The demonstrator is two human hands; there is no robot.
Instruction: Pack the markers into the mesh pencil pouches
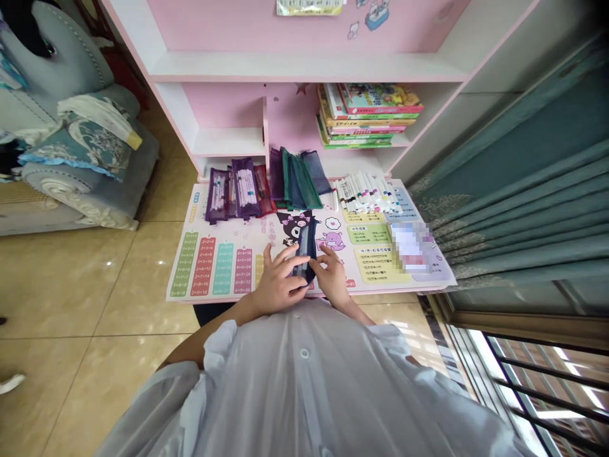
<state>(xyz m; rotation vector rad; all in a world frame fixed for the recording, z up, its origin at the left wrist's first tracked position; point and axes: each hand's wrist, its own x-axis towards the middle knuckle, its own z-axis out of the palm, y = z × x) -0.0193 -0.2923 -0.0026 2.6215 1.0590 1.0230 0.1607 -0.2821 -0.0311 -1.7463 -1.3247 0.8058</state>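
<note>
A dark blue mesh zip pouch (307, 240) lies lengthwise before me at the desk's front edge. My left hand (281, 279) grips its near left side, thumb below and fingers partly stretched across it. At the pouch's right edge, near the zip, my right hand (332, 275) pinches with thumb and index finger; the zip pull itself cannot be made out. Beyond it are flat purple, green and blue mesh pouches (297, 181). To their left lie purple pouches (246, 187) with markers inside and a red pouch (263, 190). Loose white markers (366, 192) are heaped at the right.
The desk (223, 291) has a printed mat with sums and cartoons. A blurred phone-like item (410, 247) lies at its right. Stacked books (366, 117) fill part of the pink shelf unit above. A curtain (523, 178) hangs at right, an armchair (80, 139) stands left.
</note>
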